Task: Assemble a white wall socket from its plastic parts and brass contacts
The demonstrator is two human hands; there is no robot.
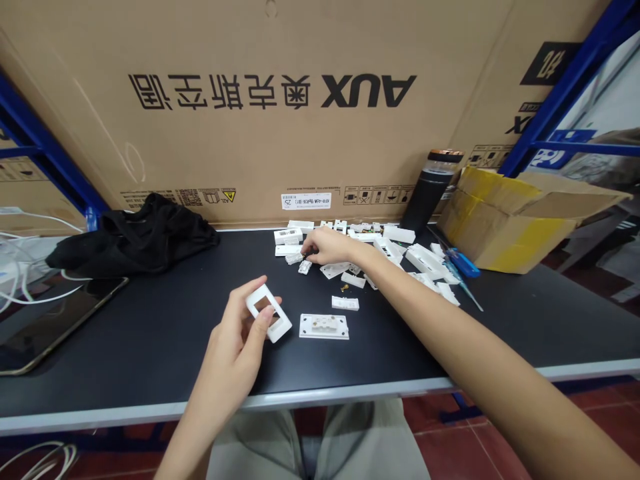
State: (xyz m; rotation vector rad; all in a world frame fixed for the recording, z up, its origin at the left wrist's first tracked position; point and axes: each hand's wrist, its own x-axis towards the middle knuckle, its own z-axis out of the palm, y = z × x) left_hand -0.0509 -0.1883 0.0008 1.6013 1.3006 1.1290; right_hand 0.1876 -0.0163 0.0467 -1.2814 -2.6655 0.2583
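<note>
My left hand [233,340] holds a white plastic wall-socket faceplate [267,312] with a rectangular opening, gripped between thumb and fingers above the black tabletop [150,353]. My right hand [330,245] reaches over a scattered pile of white plastic socket parts [365,235], its fingertips curled down at the pile's near left. A small white part [305,267] lies just below those fingertips. Whether they pinch anything is hidden. A white socket base [324,327] with brass contacts lies flat between my hands, nearer the table's front edge.
A blue-handled screwdriver [463,262] lies right of the pile. Behind stand a black bottle [430,190], a yellow-taped cardboard box [505,220] and a large AUX carton [270,113]. A black cloth [133,237], a tablet [57,320] and white cables lie to the left.
</note>
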